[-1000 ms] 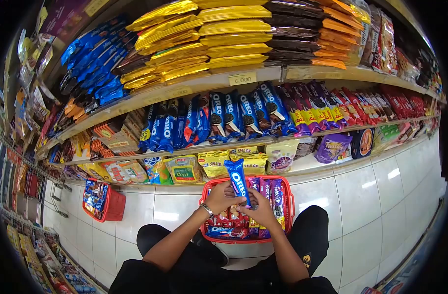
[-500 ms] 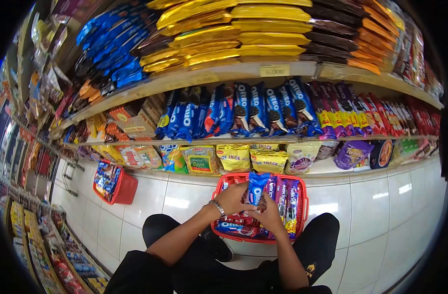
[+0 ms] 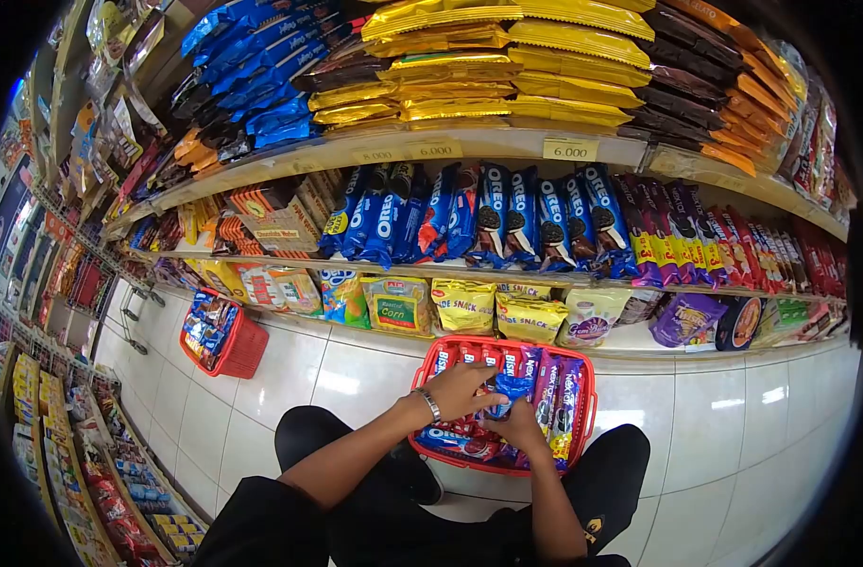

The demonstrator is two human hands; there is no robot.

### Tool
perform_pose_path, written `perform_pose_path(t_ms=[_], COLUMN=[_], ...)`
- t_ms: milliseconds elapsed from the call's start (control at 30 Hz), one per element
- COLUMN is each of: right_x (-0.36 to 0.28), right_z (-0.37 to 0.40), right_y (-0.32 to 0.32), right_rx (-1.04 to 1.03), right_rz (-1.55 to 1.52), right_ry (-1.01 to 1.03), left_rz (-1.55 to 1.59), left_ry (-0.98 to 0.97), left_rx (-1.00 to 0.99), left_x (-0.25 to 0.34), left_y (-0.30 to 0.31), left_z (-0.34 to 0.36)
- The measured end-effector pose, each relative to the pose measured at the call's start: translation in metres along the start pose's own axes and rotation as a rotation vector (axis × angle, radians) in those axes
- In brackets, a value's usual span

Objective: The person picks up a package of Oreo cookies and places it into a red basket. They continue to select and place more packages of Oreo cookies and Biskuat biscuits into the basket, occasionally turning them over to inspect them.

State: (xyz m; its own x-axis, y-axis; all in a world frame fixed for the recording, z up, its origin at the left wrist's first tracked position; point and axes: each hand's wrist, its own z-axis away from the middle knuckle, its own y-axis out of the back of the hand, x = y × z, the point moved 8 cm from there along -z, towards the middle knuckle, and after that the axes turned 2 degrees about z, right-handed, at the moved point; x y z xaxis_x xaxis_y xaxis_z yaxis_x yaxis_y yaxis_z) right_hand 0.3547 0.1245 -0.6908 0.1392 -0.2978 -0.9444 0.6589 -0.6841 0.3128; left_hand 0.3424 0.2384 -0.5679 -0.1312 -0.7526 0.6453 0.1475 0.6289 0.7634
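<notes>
Both hands are over a red basket (image 3: 590,406) packed with biscuit packs, between my knees. My left hand (image 3: 455,389), with a metal band on its wrist, has its thumb against a blue Oreo pack (image 3: 513,386); its fingertips are partly hidden. My right hand (image 3: 520,427) is closed around the near end of the same pack, which is foreshortened and partly covered. Purple Nextar packs (image 3: 548,387) stand right of my hands. Red Biskuat-like packs (image 3: 443,359) lie at the far left side, and another Oreo pack (image 3: 443,438) lies at the near left.
A shelf (image 3: 375,265) ahead carries upright Oreo packs (image 3: 493,213) and snack bags (image 3: 464,304) below. Stacked yellow packs (image 3: 450,71) fill the upper shelf (image 3: 507,144). A second red basket (image 3: 242,345) stands on the tiled floor (image 3: 346,373) at left, near more racks (image 3: 63,454).
The Oreo pack has gone from upright, with its face showing, to tilted lower into the basket. Both hands moved down with it. The view has shifted slightly.
</notes>
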Motion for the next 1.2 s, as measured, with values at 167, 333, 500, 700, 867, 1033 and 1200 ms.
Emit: perform_pose_path(t_ms=[167, 333, 500, 700, 867, 1033, 1200], right_x=[0.012, 0.011, 0.004, -0.051, -0.032, -0.004, 0.005], right_z=[0.0, 0.001, -0.002, 0.004, 0.002, -0.029, 0.004], right_y=[-0.004, -0.006, -0.009, 0.005, -0.001, -0.065, -0.02], right_rx=[0.039, -0.027, 0.025, 0.14, 0.222, 0.001, 0.36], right_rz=[0.04, 0.11, 0.046, -0.373, -0.481, -0.463, -0.159], right_ry=[-0.002, -0.054, 0.043, 0.045, 0.108, 0.118, 0.164], left_rz=[-0.036, 0.043, 0.023, 0.409, 0.349, 0.696, 0.843], left_ry=[0.126, 0.049, -0.028, 0.208, 0.213, 0.195, 0.236], left_rx=[-0.169, -0.065, 0.131, 0.449, 0.743, 0.574, 0.38], left_x=[-0.007, 0.004, 0.006, -0.017, -0.07, -0.044, -0.002], left_y=[-0.01, 0.003, 0.017, 0.048, 0.03, -0.001, 0.019], left_z=[0.002, 0.0, 0.002, 0.005, -0.001, -0.019, 0.005])
